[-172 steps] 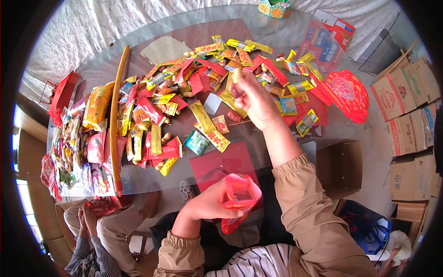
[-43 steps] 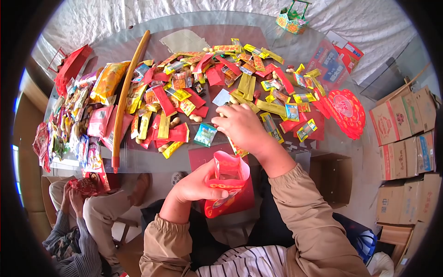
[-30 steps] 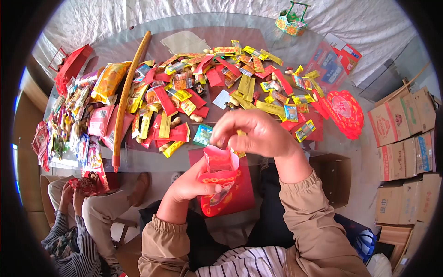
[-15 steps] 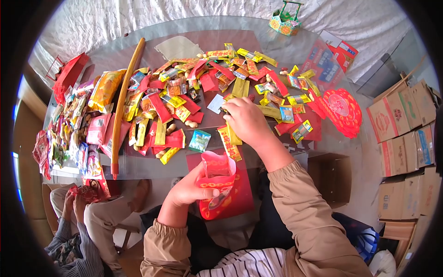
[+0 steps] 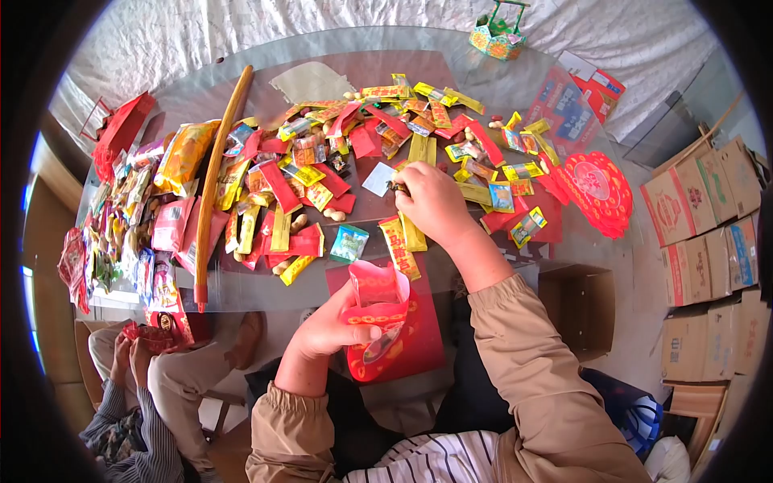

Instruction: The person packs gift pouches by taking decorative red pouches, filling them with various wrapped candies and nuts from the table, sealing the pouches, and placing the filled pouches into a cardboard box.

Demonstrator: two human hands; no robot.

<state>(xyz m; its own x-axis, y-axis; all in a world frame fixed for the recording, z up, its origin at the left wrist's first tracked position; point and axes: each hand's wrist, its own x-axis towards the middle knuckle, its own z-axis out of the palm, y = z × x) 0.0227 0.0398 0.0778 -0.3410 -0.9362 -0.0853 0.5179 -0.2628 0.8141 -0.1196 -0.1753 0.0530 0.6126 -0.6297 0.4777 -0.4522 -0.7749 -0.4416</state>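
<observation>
My left hand [image 5: 324,328] is closed around a red printed gift bag [image 5: 380,291], whose mouth gapes upward at the table's near edge. Over the middle of the candy pile, my right hand [image 5: 435,201] pinches a small dark-wrapped candy [image 5: 396,187], mostly hidden by the fingers. A white paper piece [image 5: 377,179] lies just left of those fingertips. Below the right hand are a red-and-yellow candy packet [image 5: 398,244] and a yellow packet [image 5: 414,235]. The blue-green candy packet [image 5: 349,243] rests above the bag. Several red, yellow and orange packets and peanuts spread around.
A long yellow stick [image 5: 217,177] divides the pile from more sweets at left. Stacked red round bags [image 5: 592,196] lie at right, and a small flowered basket [image 5: 498,39] stands at the back. Another person's hands [image 5: 133,352] hold red wrapping at lower left. Cardboard boxes [image 5: 700,266] line the right.
My right hand has shifted slightly right and down, and a little more of the dark candy shows at its fingertips. The left hand and bag have barely moved.
</observation>
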